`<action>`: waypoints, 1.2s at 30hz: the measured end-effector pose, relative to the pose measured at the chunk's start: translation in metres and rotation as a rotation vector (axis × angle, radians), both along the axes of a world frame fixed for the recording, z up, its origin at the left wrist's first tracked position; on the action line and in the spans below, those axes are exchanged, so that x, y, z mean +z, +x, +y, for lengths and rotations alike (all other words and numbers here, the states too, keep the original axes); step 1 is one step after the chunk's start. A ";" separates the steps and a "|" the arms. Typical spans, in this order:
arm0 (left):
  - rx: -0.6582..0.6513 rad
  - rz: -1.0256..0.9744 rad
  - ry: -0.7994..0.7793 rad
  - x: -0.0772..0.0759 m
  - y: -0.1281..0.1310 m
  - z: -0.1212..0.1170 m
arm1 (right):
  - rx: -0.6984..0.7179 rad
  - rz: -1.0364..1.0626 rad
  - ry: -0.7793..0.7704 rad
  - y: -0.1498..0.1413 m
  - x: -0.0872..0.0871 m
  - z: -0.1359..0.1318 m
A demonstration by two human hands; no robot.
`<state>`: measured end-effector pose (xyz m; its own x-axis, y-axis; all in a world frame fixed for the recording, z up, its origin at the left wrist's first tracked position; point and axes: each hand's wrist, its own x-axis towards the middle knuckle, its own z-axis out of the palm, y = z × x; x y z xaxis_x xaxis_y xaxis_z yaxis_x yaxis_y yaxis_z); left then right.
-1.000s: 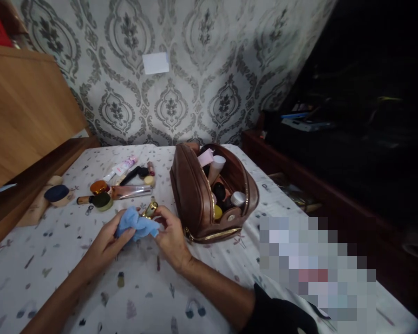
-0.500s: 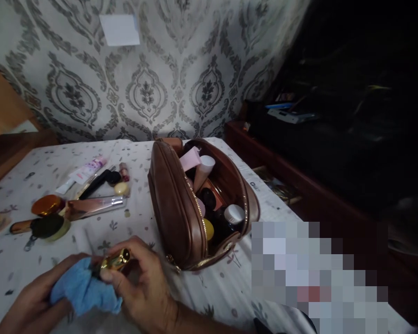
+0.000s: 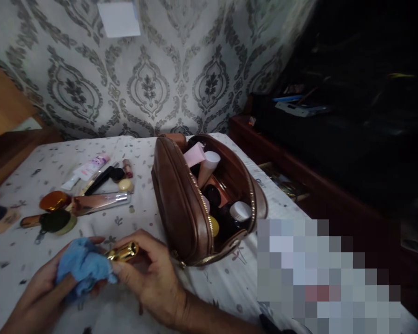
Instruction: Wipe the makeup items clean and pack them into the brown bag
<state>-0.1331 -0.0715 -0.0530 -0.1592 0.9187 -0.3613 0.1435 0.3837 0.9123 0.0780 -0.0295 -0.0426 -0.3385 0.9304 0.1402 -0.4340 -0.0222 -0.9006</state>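
My left hand (image 3: 43,288) is closed around a crumpled blue cloth (image 3: 85,264). The cloth wraps the left end of a shiny gold cosmetic tube, perhaps a lipstick (image 3: 124,252), and hides that end. Thumb and fingers of my right hand (image 3: 155,273) pinch the tube's bare gold part, its end pointing right. Both hands are close together above the patterned white sheet (image 3: 107,320). Just beyond my right hand stands an open brown cosmetic bag (image 3: 179,204). Inside it are a pink tube (image 3: 195,155), a white-capped tube (image 3: 209,168) and a white-lidded jar (image 3: 240,211).
Left of the bag lie a purple-and-white tube (image 3: 94,166), a rose-coloured tube (image 3: 101,203), an amber-topped item (image 3: 55,201), a round dark green item (image 3: 58,221) and several small cosmetics. A patterned wall (image 3: 146,88) rises behind. A pixelated patch covers the lower right.
The blue cloth has been drawn up around the tube's left end, covering the dark part seen before. The whole view has shifted slightly, with the bag a little farther right.
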 end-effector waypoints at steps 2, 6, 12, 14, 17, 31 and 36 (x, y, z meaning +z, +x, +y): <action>0.028 -0.088 0.035 0.010 0.008 0.001 | -0.034 -0.032 0.066 0.001 -0.001 0.001; -0.040 -0.165 0.110 0.019 0.020 0.006 | -0.066 -0.058 0.116 0.000 -0.005 0.003; -0.071 -0.187 0.180 0.024 0.025 0.006 | -0.077 -0.165 0.174 0.001 -0.005 0.002; -0.097 -0.139 0.224 0.028 0.025 0.004 | -0.090 -0.171 0.187 0.001 -0.004 0.003; -0.129 -0.067 0.297 0.031 0.025 0.002 | -0.084 -0.164 0.173 -0.001 -0.004 0.003; -0.093 -0.119 0.341 0.029 0.026 0.004 | 0.057 -0.046 -0.053 -0.006 -0.013 0.006; 0.078 -0.258 0.279 0.022 0.026 0.009 | 0.076 -0.039 -0.051 -0.005 -0.011 0.004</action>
<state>-0.1070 -0.0624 -0.0311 -0.1686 0.9762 -0.1365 -0.1239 0.1164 0.9854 0.0726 -0.0253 -0.0536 -0.4129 0.9074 0.0788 -0.3940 -0.1000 -0.9136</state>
